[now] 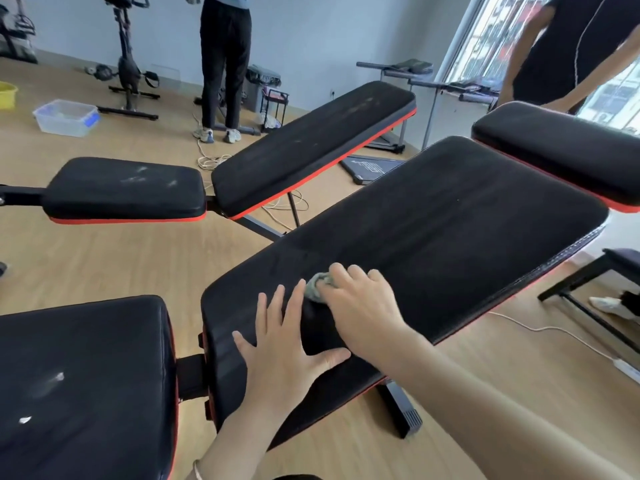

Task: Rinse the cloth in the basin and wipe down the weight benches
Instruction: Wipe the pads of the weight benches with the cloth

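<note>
The cloth (317,285) lies on the near back pad (433,237), under the right hand (360,306). The left hand (280,355) rests flat just left of it. A second bench (311,147) stands behind. The basin (65,117), apparently on the floor, sits far left.

Black weight benches (433,237) carry red edging, the cloth (317,285) is grey-green, the floor (114,258) light wood-grained.

No text can be read: the white print on the dark floor panel (370,168) is too blurred.
</note>
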